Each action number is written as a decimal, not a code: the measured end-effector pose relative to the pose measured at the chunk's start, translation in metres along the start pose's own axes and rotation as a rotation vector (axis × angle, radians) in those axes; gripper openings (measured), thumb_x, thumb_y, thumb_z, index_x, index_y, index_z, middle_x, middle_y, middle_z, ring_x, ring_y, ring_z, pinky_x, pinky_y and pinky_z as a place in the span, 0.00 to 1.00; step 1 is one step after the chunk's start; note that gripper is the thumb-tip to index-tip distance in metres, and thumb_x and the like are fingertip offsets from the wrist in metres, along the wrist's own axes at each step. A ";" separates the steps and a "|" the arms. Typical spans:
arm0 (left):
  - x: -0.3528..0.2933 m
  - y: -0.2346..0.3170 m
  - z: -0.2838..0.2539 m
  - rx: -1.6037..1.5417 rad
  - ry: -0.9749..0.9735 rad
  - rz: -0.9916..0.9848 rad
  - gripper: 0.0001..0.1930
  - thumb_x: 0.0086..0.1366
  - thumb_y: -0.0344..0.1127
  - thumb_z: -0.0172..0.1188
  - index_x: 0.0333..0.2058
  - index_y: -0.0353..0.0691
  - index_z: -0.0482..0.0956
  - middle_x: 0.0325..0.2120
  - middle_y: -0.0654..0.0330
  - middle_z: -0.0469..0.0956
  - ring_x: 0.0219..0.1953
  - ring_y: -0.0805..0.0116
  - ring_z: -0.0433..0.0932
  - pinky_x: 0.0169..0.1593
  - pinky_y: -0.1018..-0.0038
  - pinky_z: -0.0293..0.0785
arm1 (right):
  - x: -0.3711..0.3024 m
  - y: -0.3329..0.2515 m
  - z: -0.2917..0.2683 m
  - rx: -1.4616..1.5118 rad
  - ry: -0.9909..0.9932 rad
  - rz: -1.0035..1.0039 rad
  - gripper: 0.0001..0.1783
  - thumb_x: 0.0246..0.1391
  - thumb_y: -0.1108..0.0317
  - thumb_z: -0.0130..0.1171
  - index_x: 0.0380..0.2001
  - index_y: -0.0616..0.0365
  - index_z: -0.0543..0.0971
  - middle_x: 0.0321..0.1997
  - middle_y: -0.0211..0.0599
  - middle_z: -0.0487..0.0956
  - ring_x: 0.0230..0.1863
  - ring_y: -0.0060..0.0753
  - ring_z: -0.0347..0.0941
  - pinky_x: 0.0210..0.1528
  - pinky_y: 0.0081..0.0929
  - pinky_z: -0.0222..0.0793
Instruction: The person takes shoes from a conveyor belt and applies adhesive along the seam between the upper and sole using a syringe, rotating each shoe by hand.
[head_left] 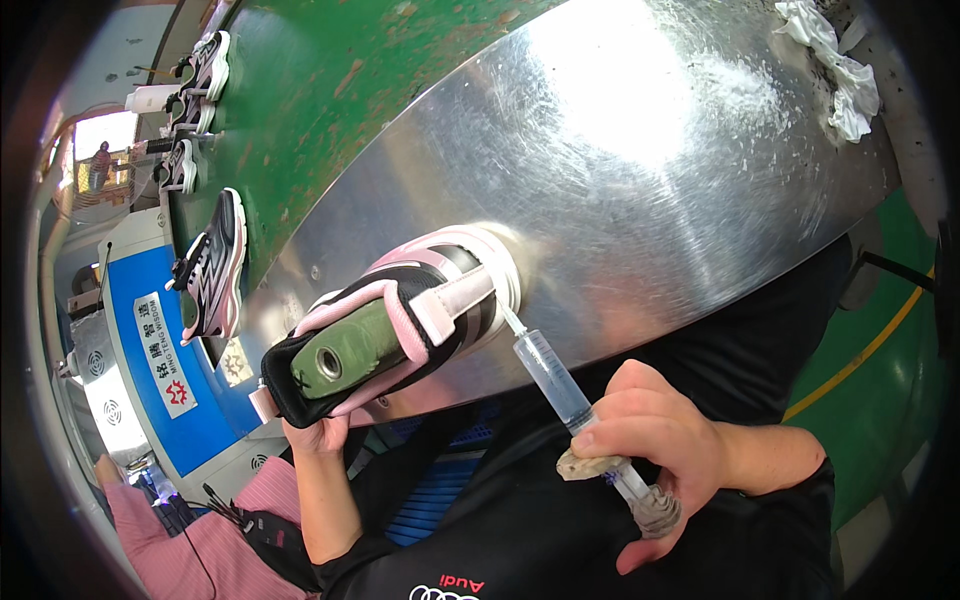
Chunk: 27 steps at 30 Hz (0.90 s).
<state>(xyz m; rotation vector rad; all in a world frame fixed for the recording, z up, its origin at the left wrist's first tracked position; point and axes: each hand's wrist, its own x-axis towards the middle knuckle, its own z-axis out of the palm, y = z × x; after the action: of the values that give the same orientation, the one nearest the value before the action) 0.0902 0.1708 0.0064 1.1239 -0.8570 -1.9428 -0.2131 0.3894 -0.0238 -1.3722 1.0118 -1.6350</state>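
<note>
With the fingers of the right hand, pinching a clear syringe around the back of its barrel. With the left hand, supporting a pink-and-black shoe from below, at the end reaching past the desk's near edge; cannot tell whether spread or pressed together behind it. Across the middle, a scratched metal desk, dusted with pale powder toward its right end. Beyond its far edge, a broad green surface with worn patches. Off the desk's left end, a blue-and-white machine and, nearer, a person in pink. Along the green surface's left edge, more dark shoes. Over the desk's near edge, toward its left end, the tilted pink-and-black shoe, filled with a green insert. By the desk's far right corner, crumpled white paper. At the shoe's pale sole, the syringe's thin nozzle.
</note>
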 end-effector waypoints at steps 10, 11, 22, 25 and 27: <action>-0.036 -0.006 -0.037 -0.052 -0.048 -0.094 0.25 0.56 0.30 0.49 0.54 0.34 0.65 0.55 0.51 0.66 0.58 0.59 0.65 0.62 0.58 0.60 | -0.001 -0.001 0.004 0.024 -0.011 0.002 0.47 0.28 0.37 0.70 0.45 0.62 0.71 0.38 0.34 0.73 0.34 0.33 0.65 0.35 0.28 0.58; -0.041 -0.009 -0.038 -0.045 -0.032 -0.094 0.26 0.55 0.30 0.48 0.55 0.34 0.64 0.56 0.51 0.65 0.58 0.58 0.64 0.63 0.57 0.57 | -0.001 -0.001 0.005 0.021 -0.009 -0.002 0.47 0.27 0.37 0.70 0.45 0.62 0.71 0.38 0.34 0.73 0.34 0.33 0.66 0.35 0.28 0.57; -0.079 -0.033 -0.032 -0.018 -0.098 -0.264 0.31 0.55 0.35 0.52 0.58 0.33 0.60 0.58 0.51 0.62 0.61 0.54 0.59 0.65 0.59 0.51 | -0.003 -0.008 0.012 -0.024 0.013 0.011 0.46 0.27 0.38 0.70 0.45 0.61 0.71 0.38 0.33 0.73 0.33 0.31 0.66 0.34 0.27 0.57; -0.085 -0.039 -0.017 -0.014 -0.107 -0.288 0.34 0.50 0.34 0.56 0.58 0.34 0.59 0.57 0.49 0.63 0.59 0.52 0.62 0.64 0.58 0.53 | -0.004 -0.011 0.014 -0.022 0.016 0.022 0.47 0.26 0.37 0.70 0.46 0.61 0.70 0.38 0.33 0.74 0.33 0.30 0.66 0.33 0.26 0.55; -0.090 -0.042 -0.005 -0.053 -0.116 -0.298 0.37 0.47 0.32 0.59 0.58 0.34 0.59 0.55 0.47 0.65 0.57 0.49 0.65 0.61 0.54 0.59 | -0.004 -0.014 0.015 -0.020 0.016 0.033 0.47 0.26 0.37 0.70 0.46 0.61 0.70 0.38 0.33 0.74 0.33 0.30 0.66 0.33 0.26 0.55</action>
<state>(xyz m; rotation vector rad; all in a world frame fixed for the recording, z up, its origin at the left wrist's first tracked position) 0.1160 0.2668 0.0078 1.1698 -0.7247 -2.2806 -0.1981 0.3975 -0.0112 -1.3510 1.0573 -1.6175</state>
